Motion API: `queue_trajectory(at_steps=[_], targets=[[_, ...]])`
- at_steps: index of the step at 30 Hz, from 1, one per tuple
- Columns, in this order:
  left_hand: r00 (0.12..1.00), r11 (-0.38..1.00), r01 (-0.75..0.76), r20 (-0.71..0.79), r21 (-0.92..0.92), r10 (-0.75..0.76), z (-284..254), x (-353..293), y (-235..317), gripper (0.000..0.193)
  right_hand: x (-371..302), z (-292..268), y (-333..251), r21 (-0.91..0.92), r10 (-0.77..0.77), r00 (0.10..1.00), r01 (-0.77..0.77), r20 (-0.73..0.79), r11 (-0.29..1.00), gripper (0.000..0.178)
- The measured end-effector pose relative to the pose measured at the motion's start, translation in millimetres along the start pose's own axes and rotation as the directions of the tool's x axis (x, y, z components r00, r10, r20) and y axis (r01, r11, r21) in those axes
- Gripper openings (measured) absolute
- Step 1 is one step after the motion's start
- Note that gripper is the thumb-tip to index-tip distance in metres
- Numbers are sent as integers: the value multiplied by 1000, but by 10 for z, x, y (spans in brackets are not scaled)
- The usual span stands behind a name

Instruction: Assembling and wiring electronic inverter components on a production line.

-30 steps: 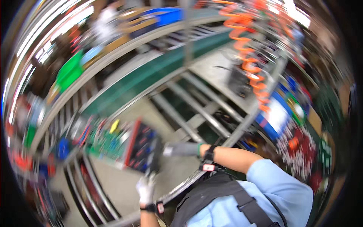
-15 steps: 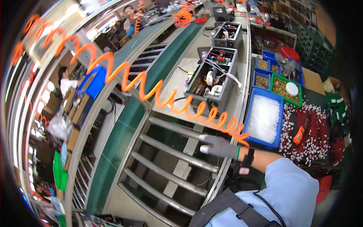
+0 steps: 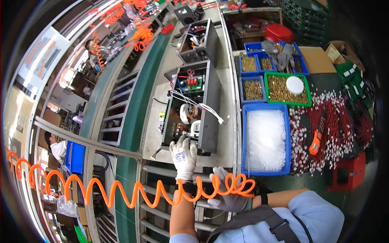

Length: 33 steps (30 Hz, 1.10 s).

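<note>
My left hand (image 3: pixel 184 158), in a white glove, reaches forward to the near end of an open grey metal case (image 3: pixel 210 109). Its fingers bend over the case's near edge; what the fingertips touch inside is partly hidden. Inside the case are a green circuit board (image 3: pixel 190 83), a white-wrapped coil (image 3: pixel 187 113) and white cables (image 3: pixel 198 106) hanging over the right wall. Nearer to me, my right hand (image 3: pixel 233 198), in a grey glove, is over the metal rollers with fingers apart. An orange coiled hose (image 3: pixel 137 194) crosses in front of both arms and partly covers the right hand.
A second open case (image 3: pixel 198 42) stands farther along the line. To the right are a blue bin of clear plastic strips (image 3: pixel 265 139), a green bin of brass parts (image 3: pixel 279 89), red wire bundles (image 3: pixel 332 125) and an orange-handled tool (image 3: pixel 316 141). Another person (image 3: pixel 95 50) is far left.
My left hand has come into view and reached the case's near end. My right hand has drawn back toward me. The view has turned, and the hose now hangs lower and nearer.
</note>
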<state>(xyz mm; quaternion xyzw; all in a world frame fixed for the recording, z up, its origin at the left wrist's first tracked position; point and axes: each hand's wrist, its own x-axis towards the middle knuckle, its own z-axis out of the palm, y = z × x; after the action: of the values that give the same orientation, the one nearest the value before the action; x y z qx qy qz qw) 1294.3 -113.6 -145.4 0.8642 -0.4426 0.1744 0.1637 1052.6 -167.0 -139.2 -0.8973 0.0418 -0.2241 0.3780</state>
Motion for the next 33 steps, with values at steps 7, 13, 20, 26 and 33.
queue_trajectory(at_steps=[7, 13, 20, 26, 33], targets=[[1000, 1000, -1, 16, 5, 1, -218, -384, 34, 25, 11, -12, -81, 132, 29, 999, -26, -20, 991, 82], [998, 996, 59, -7, 62, -59, -565, -1172, 7, 16, -313, 254, -151, 159, 19, 995, -3, -96, 987, 77], [988, 988, 152, 27, -39, -151, -1284, -2205, 156, 23, -368, 133, 85, 130, 156, 923, -116, -351, 985, 66], [957, 956, 290, 1, -38, -291, -1788, -3317, 285, 24, -322, 199, 61, 286, 185, 933, -94, -308, 954, 54], [869, 855, 484, 9, 187, -494, -2389, -4369, 489, 41, 405, 751, -1551, 41, -695, 594, 748, 406, 663, 65]])
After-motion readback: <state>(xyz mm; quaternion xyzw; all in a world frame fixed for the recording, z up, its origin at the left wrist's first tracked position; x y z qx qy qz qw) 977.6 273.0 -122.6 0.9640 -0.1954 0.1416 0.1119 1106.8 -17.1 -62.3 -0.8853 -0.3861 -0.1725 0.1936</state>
